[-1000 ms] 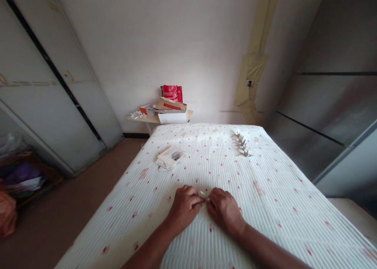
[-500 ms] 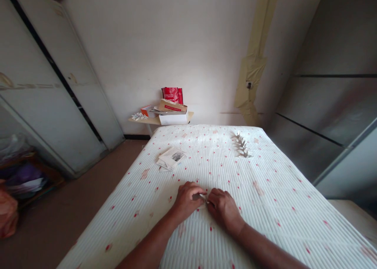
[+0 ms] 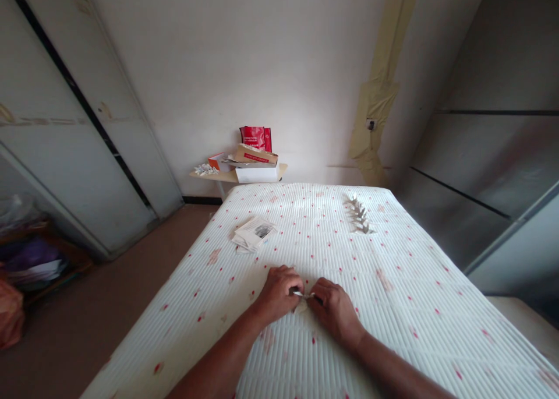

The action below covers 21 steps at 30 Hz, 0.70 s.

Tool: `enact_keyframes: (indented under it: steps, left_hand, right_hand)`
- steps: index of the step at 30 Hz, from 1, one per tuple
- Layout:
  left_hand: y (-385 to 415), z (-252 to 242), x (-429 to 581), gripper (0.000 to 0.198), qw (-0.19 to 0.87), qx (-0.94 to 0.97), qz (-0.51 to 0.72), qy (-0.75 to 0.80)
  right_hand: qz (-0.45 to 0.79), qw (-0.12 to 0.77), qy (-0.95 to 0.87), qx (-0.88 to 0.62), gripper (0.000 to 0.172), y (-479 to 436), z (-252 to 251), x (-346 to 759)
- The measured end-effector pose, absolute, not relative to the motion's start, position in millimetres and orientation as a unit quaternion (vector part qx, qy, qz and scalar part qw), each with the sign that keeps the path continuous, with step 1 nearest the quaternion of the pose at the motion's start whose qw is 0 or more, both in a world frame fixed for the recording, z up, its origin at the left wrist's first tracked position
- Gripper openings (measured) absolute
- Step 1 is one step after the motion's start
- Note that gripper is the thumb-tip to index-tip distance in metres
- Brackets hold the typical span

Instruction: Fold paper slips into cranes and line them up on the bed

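My left hand and my right hand rest close together on a white quilted mattress with small red marks. Both pinch a small folded piece of paper between their fingertips, low on the mattress. Most of the paper is hidden by my fingers. A stack of printed paper sheets lies further up on the left. A row of several small folded paper figures stands further up on the right.
A small table beyond the mattress carries a red bag, cardboard boxes and more folded paper figures. Grey wardrobe doors line the left; dark panels stand on the right. Clutter lies on the floor at far left.
My two hands have stayed together on the small paper, with the fingers shifting slightly. The view has wobbled a little.
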<state>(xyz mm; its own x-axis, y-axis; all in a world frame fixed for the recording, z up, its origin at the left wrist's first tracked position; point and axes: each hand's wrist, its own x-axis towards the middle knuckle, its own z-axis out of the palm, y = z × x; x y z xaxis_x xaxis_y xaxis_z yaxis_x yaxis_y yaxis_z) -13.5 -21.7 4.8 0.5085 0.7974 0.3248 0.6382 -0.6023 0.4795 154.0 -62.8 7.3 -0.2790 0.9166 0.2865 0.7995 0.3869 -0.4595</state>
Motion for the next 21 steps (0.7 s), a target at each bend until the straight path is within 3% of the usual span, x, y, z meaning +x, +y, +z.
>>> enact_keyframes:
  steps: [21]
  left_hand:
    - [-13.3,-0.1,-15.1,0.012,0.163,0.867,0.279,0.38]
  right_hand:
    - [0.122,0.282,-0.785,-0.538,0.02,-62.7,7.4,154.2]
